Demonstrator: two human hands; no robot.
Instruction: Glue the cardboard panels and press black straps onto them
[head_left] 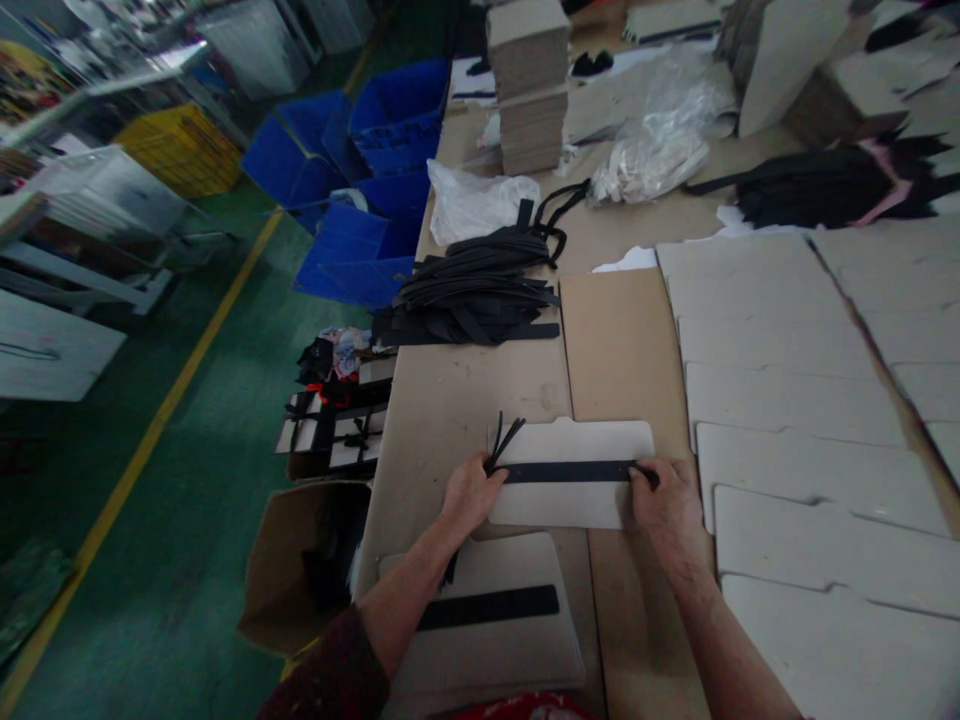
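A pale board [577,508] with rounded corners lies flat on the table before me. Across its middle runs a black strip [566,471]. My left hand [471,493] pinches several narrow black strips, whose ends stick up past the fingers, at the strip's left end. At the other end, my right hand [667,505] has its fingers closed on the strip's black end by the board's right edge. Nearer to me, partly behind my left forearm, rests a second pale board [517,645] with a black strip [499,606] across it.
Rows of overlapping pale boards [795,465] cover the right side. A pile of black strips [480,285] lies ahead, near a plastic bag [480,203] and a tall board stack [531,90]. Blue bins [367,250] and an open cardboard box [277,560] stand left of the table.
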